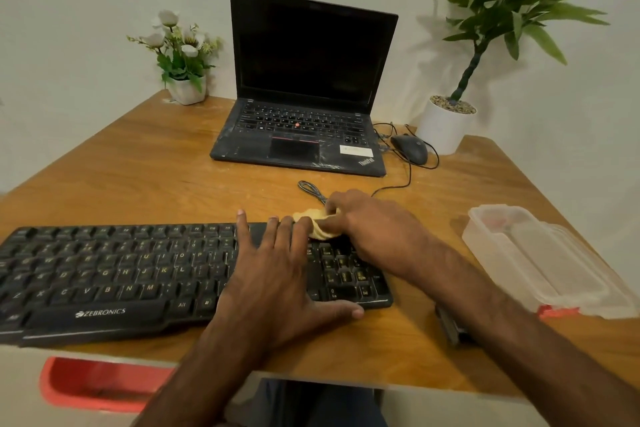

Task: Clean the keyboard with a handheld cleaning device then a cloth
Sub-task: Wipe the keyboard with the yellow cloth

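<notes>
A black Zebronics keyboard (114, 274) lies along the near edge of the wooden desk (138, 177). My left hand (277, 274) rests flat on its right half, fingers straight and spread, thumb on the desk by the front edge. My right hand (374, 229) grips a bunched pale yellow cloth (317, 224) and presses it on the keyboard's top right corner, above the number pad. The keyboard's cable (311, 191) loops just behind the cloth.
An open black laptop (304, 114) stands at the back centre, a wired mouse (410, 147) to its right. Two potted plants (183, 59) (446, 121) flank it. A clear plastic box (540, 260) sits at the right, a dark object (448, 324) partly hidden under my right forearm.
</notes>
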